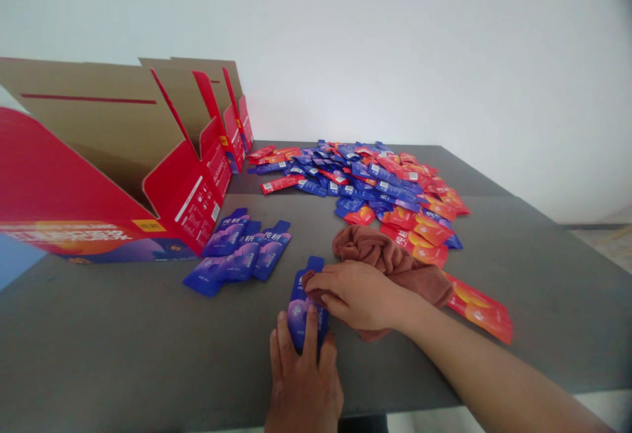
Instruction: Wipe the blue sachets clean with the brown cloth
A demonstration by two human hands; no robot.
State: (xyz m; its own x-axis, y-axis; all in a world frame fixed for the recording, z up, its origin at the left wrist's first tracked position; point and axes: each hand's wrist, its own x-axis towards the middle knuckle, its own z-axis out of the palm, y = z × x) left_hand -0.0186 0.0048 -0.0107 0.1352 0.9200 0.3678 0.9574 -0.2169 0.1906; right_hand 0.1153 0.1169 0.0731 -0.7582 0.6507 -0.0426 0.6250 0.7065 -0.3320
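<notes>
A blue pouch (297,314) with purple fruit printed on it lies flat on the dark grey table near its front edge. My left hand (305,380) rests over the pouch's lower end, fingers spread and pressing it down. Bunched in my right hand (363,293) is a brown cloth (378,249), and a fold of it touches the upper part of the pouch. Left of the hands, several blue pouches (241,255) overlap in a small group. A red pouch (481,308) lies to the right, partly behind the cloth and my right forearm.
Open red cardboard boxes (182,189) stand in a row along the left side, flaps raised. A large heap of mixed blue and red pouches (360,173) spreads over the far middle of the table (533,268). A white wall (345,45) rises behind.
</notes>
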